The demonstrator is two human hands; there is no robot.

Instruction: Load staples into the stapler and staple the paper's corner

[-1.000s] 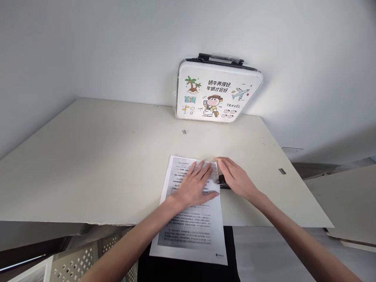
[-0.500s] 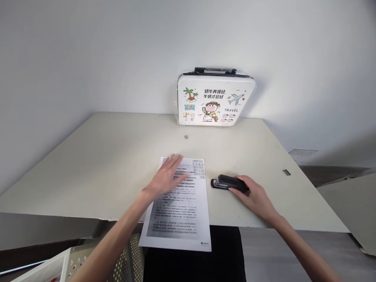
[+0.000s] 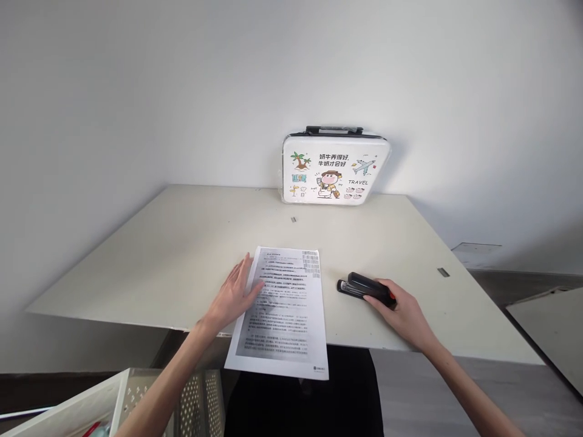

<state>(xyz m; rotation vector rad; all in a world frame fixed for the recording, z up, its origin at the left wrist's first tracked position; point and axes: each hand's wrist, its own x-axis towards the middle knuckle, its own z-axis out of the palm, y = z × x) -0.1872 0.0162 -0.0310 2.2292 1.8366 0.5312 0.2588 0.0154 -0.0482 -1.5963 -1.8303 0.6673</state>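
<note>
A printed sheet of paper [image 3: 282, 315] lies on the pale table, its lower end jutting past the front edge. Whether more sheets lie under it I cannot tell. My left hand [image 3: 234, 296] rests at the sheet's left edge, fingers stretched out, the thumb reaching over the print. To the right of the paper, my right hand [image 3: 405, 312] is closed around the rear of a black stapler [image 3: 367, 287]. The stapler lies on the table, apart from the sheet, with its front end pointing left toward it.
A white cartoon-printed case [image 3: 334, 170] with a black handle stands against the wall at the table's back. Small grey strips [image 3: 443, 272] lie on the tabletop [image 3: 204, 243]. Below the table at left is a perforated white basket [image 3: 121, 400]; a black seat [image 3: 305, 406] is under the front edge.
My left hand has slid left from the middle of the sheet to its left edge. My right hand keeps its hold on the stapler. The camera view has shifted slightly.
</note>
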